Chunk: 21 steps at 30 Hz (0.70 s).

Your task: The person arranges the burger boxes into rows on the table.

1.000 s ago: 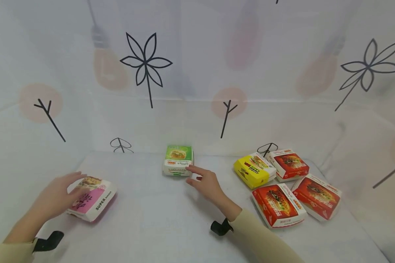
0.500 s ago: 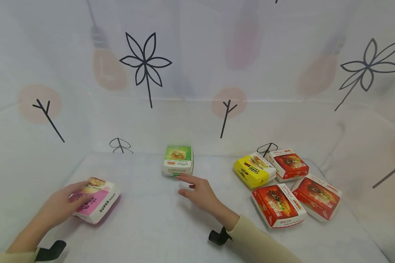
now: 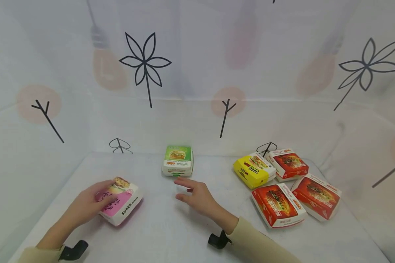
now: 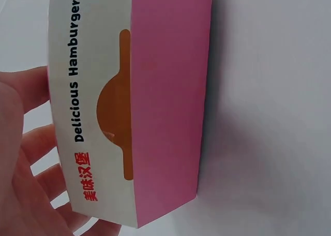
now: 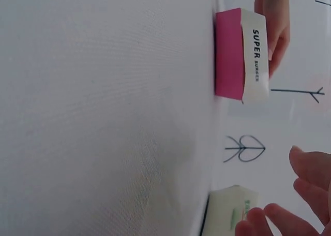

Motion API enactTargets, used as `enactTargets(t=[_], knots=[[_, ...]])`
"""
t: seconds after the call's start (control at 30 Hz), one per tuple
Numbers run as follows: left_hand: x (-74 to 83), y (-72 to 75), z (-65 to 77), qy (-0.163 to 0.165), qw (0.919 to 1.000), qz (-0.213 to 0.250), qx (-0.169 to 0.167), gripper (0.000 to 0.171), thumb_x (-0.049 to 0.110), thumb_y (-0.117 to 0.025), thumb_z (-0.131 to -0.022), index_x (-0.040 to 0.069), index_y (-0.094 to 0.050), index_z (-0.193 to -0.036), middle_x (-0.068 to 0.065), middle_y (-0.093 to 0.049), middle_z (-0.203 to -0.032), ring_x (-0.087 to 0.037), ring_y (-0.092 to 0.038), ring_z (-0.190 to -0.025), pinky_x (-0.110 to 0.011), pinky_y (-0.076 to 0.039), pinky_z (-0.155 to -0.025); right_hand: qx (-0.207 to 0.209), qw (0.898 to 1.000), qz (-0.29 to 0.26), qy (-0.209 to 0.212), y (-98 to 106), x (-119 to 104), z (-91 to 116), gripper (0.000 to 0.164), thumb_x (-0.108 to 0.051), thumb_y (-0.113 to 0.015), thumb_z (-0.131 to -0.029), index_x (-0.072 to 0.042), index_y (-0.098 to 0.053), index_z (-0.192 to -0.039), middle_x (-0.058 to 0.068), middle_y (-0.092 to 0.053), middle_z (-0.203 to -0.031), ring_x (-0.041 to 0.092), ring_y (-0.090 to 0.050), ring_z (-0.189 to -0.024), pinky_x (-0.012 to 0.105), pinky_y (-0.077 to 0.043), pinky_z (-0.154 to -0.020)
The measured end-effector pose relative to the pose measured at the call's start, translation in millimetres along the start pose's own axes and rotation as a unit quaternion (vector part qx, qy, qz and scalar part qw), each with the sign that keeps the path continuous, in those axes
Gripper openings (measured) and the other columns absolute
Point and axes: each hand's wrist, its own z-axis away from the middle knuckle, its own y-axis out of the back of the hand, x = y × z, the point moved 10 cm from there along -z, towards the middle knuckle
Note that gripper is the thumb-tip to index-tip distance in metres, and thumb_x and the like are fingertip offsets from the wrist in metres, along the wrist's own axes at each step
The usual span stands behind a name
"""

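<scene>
In the head view my left hand (image 3: pixel 89 202) lies over a pink-and-white burger box (image 3: pixel 128 202) at the left. Its thumb and fingers rest on the box's printed top, and the "SUPER BURGER" side faces right. The left wrist view shows the box's white lid and pink lower half, with the fingers (image 4: pixel 44 143) partly hidden behind the lid. My right hand (image 3: pixel 199 195) hovers with bent, spread fingers, holding nothing. Just beyond its fingertips stands a green-and-white burger box (image 3: pixel 177 160) at the back of the table.
To the right lie a yellow box (image 3: pixel 254 170) and several red burger boxes (image 3: pixel 279 204), close together. A white patterned cloth (image 3: pixel 184 120) hangs behind the white table (image 3: pixel 164 233). Black wrist cameras (image 3: pixel 218 239) sit at both sleeves.
My left hand and the pink box have moved right together. The right hand has drawn back from the green box, slightly left and nearer. The other boxes stay put.
</scene>
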Motion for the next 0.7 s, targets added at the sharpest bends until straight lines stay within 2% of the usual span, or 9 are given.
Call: enactTargets(t=[0.3, 0.7], knots=[[46.5, -25.8, -9.5, -0.058, 0.9976, 0.037, 0.013, 0.073, 0.058, -0.064, -0.09, 0.011, -0.053, -0.144, -0.018, -0.05, -0.146, -0.045, -0.041, -0.135, -0.065, -0.035, -0.104, -0.006, 1.0, 0.007, 0.008, -2.5, -0.7, 0.5, 0.045, -0.013, -0.076, -0.088, -0.006, -0.065, -0.132, 0.011, -0.056, -0.142, 0.025, -0.053, -0.13, 0.044, -0.051, -0.095], [105.5, -66.7, -19.7, -0.112, 0.9924, 0.05, -0.016, 0.061, 0.051, -0.067, -0.091, 0.019, -0.057, -0.142, -0.007, -0.053, -0.145, -0.037, -0.045, -0.134, -0.061, -0.038, -0.104, -0.033, 0.999, 0.013, -0.027, -9.2, 2.8, 2.4, 0.04, -0.026, -0.07, -0.094, -0.013, -0.066, -0.133, 0.004, -0.053, -0.146, 0.021, -0.05, -0.132, 0.038, -0.051, -0.096]])
